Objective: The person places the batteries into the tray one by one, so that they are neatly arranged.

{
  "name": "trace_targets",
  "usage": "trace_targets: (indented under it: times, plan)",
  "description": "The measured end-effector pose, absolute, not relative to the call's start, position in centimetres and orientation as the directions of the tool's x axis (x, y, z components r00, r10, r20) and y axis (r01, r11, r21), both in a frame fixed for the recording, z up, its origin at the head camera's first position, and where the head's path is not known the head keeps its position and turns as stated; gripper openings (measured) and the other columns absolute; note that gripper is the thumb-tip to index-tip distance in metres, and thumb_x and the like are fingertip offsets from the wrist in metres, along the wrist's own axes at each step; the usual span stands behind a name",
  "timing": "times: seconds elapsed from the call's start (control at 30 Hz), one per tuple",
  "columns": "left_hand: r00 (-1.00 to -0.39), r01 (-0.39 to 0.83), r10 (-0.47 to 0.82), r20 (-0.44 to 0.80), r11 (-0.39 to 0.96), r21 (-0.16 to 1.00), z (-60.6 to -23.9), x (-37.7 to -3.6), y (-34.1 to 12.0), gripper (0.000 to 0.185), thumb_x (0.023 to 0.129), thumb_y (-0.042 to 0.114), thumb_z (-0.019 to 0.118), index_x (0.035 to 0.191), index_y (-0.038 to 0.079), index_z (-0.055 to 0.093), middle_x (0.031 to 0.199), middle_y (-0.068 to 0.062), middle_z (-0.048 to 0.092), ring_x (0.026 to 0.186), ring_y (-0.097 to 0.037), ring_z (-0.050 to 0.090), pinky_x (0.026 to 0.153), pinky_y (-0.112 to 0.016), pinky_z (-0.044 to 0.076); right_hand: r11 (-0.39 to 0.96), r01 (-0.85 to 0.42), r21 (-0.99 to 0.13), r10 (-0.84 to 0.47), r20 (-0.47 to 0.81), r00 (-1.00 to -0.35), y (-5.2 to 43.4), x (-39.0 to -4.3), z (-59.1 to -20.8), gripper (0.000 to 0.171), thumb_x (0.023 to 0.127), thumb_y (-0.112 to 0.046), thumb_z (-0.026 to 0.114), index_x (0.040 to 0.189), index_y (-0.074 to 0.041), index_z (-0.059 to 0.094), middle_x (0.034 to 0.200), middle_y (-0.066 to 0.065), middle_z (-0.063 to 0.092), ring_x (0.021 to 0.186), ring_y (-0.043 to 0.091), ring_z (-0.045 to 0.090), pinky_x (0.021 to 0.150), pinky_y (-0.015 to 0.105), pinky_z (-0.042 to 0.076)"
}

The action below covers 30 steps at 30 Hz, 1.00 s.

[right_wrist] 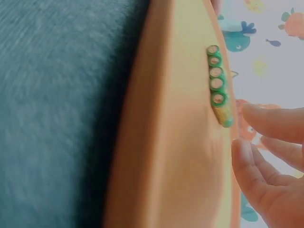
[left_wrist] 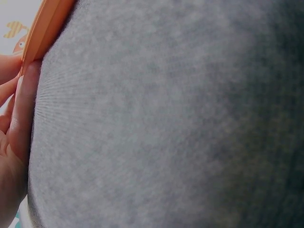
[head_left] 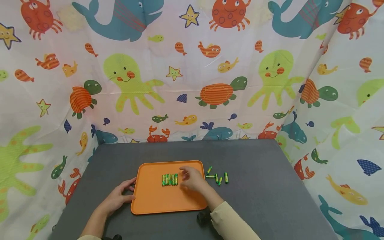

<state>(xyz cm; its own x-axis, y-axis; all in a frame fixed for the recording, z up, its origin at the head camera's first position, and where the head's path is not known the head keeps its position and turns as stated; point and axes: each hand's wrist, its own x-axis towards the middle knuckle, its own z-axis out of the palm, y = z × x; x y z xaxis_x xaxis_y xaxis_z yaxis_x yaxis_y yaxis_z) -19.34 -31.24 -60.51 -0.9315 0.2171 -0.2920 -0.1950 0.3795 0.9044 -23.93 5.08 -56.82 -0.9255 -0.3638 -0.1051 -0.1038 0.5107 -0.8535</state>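
An orange tray (head_left: 156,200) lies on a dark grey table. Several green batteries (head_left: 169,179) lie side by side in a row on the tray; the right wrist view shows the same row of batteries (right_wrist: 217,85) end on. My right hand (head_left: 192,178) hovers just right of the row with relaxed fingers (right_wrist: 273,121), holding nothing. More loose green batteries (head_left: 218,176) lie on the table right of the tray. My left hand (head_left: 121,195) rests on the table against the tray's left edge (left_wrist: 40,33), fingers (left_wrist: 23,109) straight.
The grey table (head_left: 264,186) is ringed by a curtain with sea animals (head_left: 192,76) at the back and both sides. A small dark object (head_left: 203,217) sits at the tray's near right corner.
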Motion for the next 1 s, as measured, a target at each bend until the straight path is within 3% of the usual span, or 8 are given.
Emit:
trace_targets:
  times: [0.53, 0.83, 1.0]
  plan:
    - [-0.930, -0.182, 0.231, -0.285, 0.384, 0.905, -60.5, -19.3, -31.6, 0.081, 0.088, 0.011, 0.077, 0.158, 0.013, 0.035, 0.145, -0.016, 0.042, 0.120, -0.029, 0.046, 0.083, -0.030, 0.058, 0.526, -0.173, -0.833, -0.263, 0.034, -0.964, 9.1, -22.6, -53.7, 0.063, 0.083, -0.004, 0.081, 0.140, -0.016, 0.058, 0.128, 0.015, 0.062, 0.108, 0.029, 0.062, 0.086, 0.043, 0.057]
    - [-0.933, -0.180, 0.225, -0.282, 0.387, 0.904, -60.5, -19.3, -31.6, 0.081, 0.087, 0.010, 0.077, 0.158, 0.013, 0.036, 0.145, -0.015, 0.042, 0.119, -0.030, 0.046, 0.083, -0.031, 0.058, 0.514, -0.141, -0.846, -0.174, 0.058, -0.983, 12.3, -21.9, -53.4, 0.061, 0.081, -0.001, 0.082, 0.138, -0.014, 0.061, 0.125, 0.015, 0.064, 0.105, 0.034, 0.063, 0.080, 0.038, 0.057]
    - [-0.932, -0.189, 0.223, -0.285, 0.372, 0.909, -60.8, -19.4, -31.6, 0.082, 0.087, 0.011, 0.078, 0.157, 0.014, 0.037, 0.144, -0.015, 0.043, 0.121, -0.031, 0.045, 0.083, -0.031, 0.059, 0.515, -0.128, -0.848, -0.140, 0.064, -0.988, 14.1, -21.6, -53.8, 0.062, 0.081, -0.004, 0.083, 0.138, -0.014, 0.061, 0.121, 0.008, 0.065, 0.106, 0.036, 0.063, 0.083, 0.039, 0.057]
